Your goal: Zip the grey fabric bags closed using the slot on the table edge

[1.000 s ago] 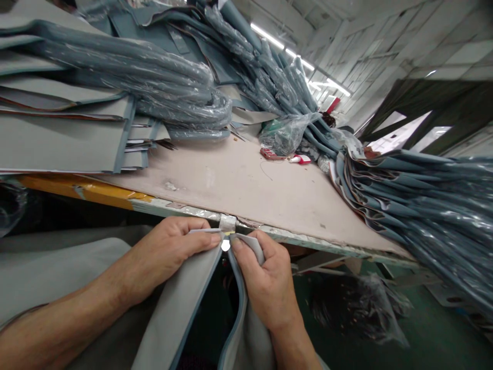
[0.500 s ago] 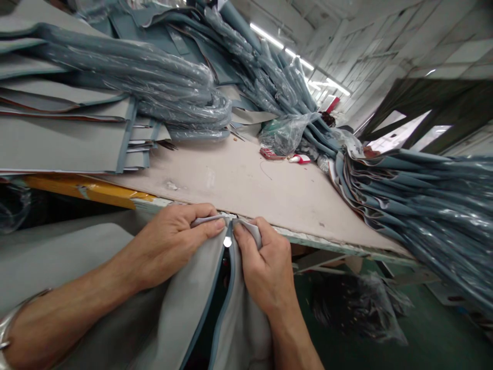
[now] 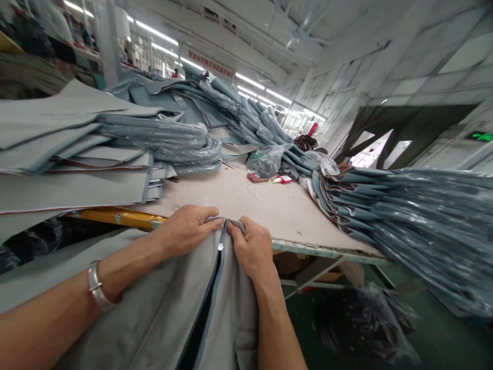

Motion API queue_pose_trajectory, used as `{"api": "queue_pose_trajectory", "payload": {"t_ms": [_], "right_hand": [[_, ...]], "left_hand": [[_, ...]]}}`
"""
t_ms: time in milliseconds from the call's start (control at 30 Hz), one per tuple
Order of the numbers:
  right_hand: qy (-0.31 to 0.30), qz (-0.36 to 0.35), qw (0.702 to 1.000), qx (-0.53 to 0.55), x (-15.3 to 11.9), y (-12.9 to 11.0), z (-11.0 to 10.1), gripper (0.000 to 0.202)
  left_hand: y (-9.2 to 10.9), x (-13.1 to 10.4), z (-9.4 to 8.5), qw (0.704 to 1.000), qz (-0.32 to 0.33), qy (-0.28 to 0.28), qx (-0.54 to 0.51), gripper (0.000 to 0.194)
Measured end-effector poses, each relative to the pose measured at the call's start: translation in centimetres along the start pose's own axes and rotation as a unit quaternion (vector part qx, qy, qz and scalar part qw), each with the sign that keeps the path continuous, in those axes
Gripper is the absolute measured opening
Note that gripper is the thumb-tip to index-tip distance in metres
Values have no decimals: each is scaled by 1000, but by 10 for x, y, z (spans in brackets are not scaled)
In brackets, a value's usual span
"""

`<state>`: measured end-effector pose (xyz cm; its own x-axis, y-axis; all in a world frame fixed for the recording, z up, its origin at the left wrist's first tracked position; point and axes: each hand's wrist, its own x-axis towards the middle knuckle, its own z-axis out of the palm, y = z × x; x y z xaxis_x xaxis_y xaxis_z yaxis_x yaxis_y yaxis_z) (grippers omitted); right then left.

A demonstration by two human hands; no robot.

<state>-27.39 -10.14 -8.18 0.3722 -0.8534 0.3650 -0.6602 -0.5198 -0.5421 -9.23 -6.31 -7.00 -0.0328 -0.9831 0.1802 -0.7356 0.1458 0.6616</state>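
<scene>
Two bare hands on one broad grey cloth piece (image 3: 162,303), hanging against the near side of a beige-topped table (image 3: 273,205), and its own bulk looks the biggest danger: that weight could drag the top out of line. Next down, the folded top edges (image 3: 214,218): the left hand (image 3: 189,227) pinches one, the right hand (image 3: 251,246) pinches the other close beside it, and if either grip slipped, the pair would likely sit uneven. Smaller again, the blue-grey trim (image 3: 221,267) could pucker if pulled at a slant, and that shiny tab (image 3: 221,247) just below, possibly a zip slider, might jam. Now the workshop, pale-walled, strip lights (image 3: 157,33) glaring overhead! Across the tabletop, plastic-wrapped bundles (image 3: 435,226) sprawl off the right end, stacked grey panels (image 3: 73,187) crowd the left, yellow tape (image 3: 119,217) runs along the near edge. Down to the little stuff: a red-and-white bottle (image 3: 283,179) and, near it, one loose thread (image 3: 251,193).
</scene>
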Motion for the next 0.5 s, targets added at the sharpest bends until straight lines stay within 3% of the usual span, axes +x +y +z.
{"api": "queue_pose_trajectory", "payload": {"t_ms": [233,500], "right_hand": [[23,2,999,-49,21,-8,-1,30],[88,-67,994,-14,7,-2,19,30]], "left_hand": [[4,24,-10,1000,6,24,8,34],[2,10,-9,997,3,63,33,31]]}}
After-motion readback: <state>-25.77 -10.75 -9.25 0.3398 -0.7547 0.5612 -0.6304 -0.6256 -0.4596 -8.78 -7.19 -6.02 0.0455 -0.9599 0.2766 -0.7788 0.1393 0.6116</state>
